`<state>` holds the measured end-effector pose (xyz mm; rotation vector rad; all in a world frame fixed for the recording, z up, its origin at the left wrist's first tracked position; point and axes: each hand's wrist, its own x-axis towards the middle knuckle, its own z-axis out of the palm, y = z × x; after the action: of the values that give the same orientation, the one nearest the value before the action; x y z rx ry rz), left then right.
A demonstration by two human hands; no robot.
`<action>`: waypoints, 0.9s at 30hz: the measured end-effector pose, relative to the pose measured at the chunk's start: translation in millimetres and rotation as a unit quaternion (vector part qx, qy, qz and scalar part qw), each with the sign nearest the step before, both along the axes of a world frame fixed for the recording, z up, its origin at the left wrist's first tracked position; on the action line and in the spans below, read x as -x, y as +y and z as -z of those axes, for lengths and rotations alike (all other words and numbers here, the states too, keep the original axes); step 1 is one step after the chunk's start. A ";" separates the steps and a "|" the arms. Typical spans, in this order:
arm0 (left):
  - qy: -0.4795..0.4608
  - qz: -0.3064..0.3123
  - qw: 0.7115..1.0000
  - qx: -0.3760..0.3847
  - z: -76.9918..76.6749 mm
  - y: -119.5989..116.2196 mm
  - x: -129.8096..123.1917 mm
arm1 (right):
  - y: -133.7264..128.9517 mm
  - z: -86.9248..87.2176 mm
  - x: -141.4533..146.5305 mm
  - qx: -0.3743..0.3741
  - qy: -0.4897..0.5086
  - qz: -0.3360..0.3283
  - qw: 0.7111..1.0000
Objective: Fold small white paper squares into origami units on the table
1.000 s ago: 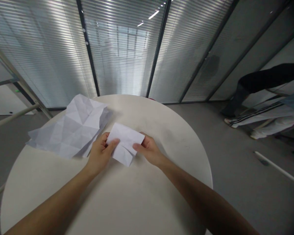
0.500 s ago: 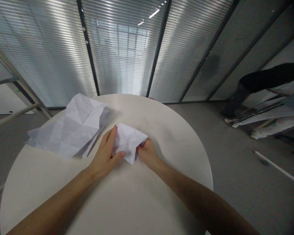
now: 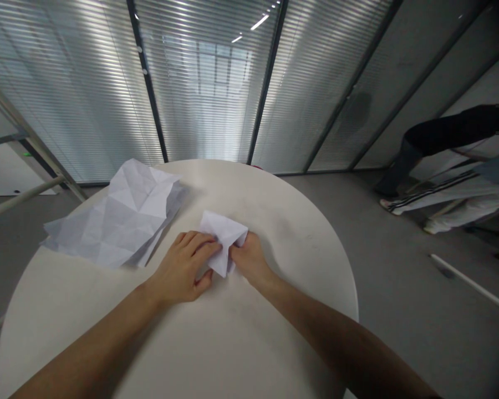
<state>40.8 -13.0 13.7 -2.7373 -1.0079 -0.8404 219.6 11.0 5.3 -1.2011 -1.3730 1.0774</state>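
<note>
A small folded piece of white paper (image 3: 219,224) lies near the middle of the round white table, with a point toward me and a raised flap on its right. My right hand (image 3: 251,259) grips that right side, its fingertips partly tucked under the flap and hidden. Over the left part of the paper rests my left hand (image 3: 183,270), palm down. Its fingers bend across the surface and touch it, while the thumb stands apart below.
Creased white sheets (image 3: 125,216) lie piled at the table's (image 3: 233,354) left edge. Behind stands a glass partition with blinds (image 3: 216,111). A metal frame (image 3: 37,133) is at the left. People's legs (image 3: 436,188) and a pale pole (image 3: 469,282) show at the right.
My left hand has gone from holding the paper's left edge with spread fingers to lying over it, fingers bent across toward the right. My right hand keeps its grip nearly in place.
</note>
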 end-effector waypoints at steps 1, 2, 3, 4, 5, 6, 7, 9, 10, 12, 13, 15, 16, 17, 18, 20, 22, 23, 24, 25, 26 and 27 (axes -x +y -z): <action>0.003 0.007 1.000 0.015 -0.4 -0.3 -0.7 | 0.8 0.4 -0.8 -0.005 -0.013 0.003 1.000; 0.005 0.004 1.000 0.014 -0.5 -0.3 -1.5 | 1.5 1.0 -1.5 -0.009 -0.023 0.003 1.000; 0.011 -0.005 1.000 0.000 -0.3 0.0 -2.2 | 1.8 1.7 -1.7 -0.013 -0.031 0.000 0.999; 0.022 -0.017 0.999 -0.022 0.1 0.6 -2.6 | 1.6 2.5 -1.6 -0.016 -0.037 -0.006 0.999; 0.036 -0.028 0.998 -0.046 0.6 1.4 -2.7 | 1.1 3.3 -1.0 -0.017 -0.040 -0.013 0.999; 0.048 -0.038 0.996 -0.069 1.2 2.4 -2.4 | 0.4 4.0 -0.2 -0.013 -0.041 -0.020 0.999; 0.057 -0.046 0.993 -0.089 1.7 3.2 -1.7 | -0.5 4.7 0.8 -0.008 -0.042 -0.028 0.999; 0.057 -0.061 0.988 -0.126 2.3 4.5 1.2 | -1.7 6.0 2.3 -0.003 -0.044 -0.043 0.998; 0.047 -0.066 0.986 -0.143 2.4 4.7 3.0 | -1.9 6.7 2.6 -0.006 -0.050 -0.047 0.998; 0.011 -0.070 0.983 -0.168 2.7 4.3 6.6 | -1.1 8.3 2.1 -0.021 -0.077 -0.034 0.996; -0.016 -0.077 0.981 -0.176 2.9 3.8 8.0 | -0.4 9.1 1.4 -0.024 -0.100 -0.018 0.995; -0.082 -0.115 0.974 -0.177 3.5 2.7 9.8 | 1.3 10.2 -0.7 -0.021 -0.145 0.013 0.989; -0.118 -0.145 0.968 -0.166 3.9 2.4 10.2 | 2.0 10.3 -2.0 -0.021 -0.163 0.021 0.986; -0.154 -0.180 0.960 -0.146 4.3 2.3 10.5 | 2.8 10.0 -3.7 -0.029 -0.178 0.024 0.983; -0.186 -0.214 0.952 -0.115 4.6 2.7 10.9 | 3.6 9.4 -5.8 -0.047 -0.190 0.025 0.980; -0.241 -0.266 0.932 -0.039 5.1 4.9 12.4 | 5.9 7.3 -11.3 -0.102 -0.215 0.027 0.971; -0.269 -0.286 0.919 0.018 5.4 8.8 15.3 | 9.2 5.5 -18.2 -0.154 -0.237 0.021 0.959; -0.266 -0.285 0.921 0.023 5.7 11.2 16.9 | 11.2 5.1 -21.6 -0.169 -0.246 0.009 0.954; -0.249 -0.280 0.927 0.013 6.1 13.5 18.4 | 13.2 5.3 -24.6 -0.177 -0.252 -0.009 0.951; -0.222 -0.274 0.936 -0.007 6.8 15.7 19.6 | 15.1 5.9 -27.1 -0.179 -0.259 -0.029 0.949; -0.189 -0.268 0.944 -0.025 7.7 17.6 20.6 | 16.9 7.0 -28.8 -0.179 -0.263 -0.051 0.947; -0.161 -0.263 0.951 -0.035 9.0 19.2 21.2 | 18.5 8.4 -30.0 -0.179 -0.266 -0.070 0.945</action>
<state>19.6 6.2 4.7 -2.1348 -1.6273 -1.1967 249.6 29.5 -3.2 -1.1741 -1.9973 0.5663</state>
